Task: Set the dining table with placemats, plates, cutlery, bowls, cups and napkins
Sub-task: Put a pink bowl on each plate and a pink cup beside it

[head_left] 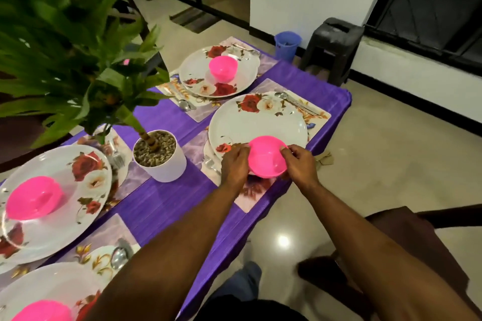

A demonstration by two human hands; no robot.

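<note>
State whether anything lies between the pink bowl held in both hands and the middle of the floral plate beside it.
Nothing visible does. The pink bowl is held by the left hand and right hand over the near rim of the floral plate, whose white centre is bare; the spoon lies beyond it.

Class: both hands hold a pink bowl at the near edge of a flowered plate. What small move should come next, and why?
Probably ease the pink bowl forward to the flowered plate's bare middle, then release; the far plate's bowl sits centred.
</note>
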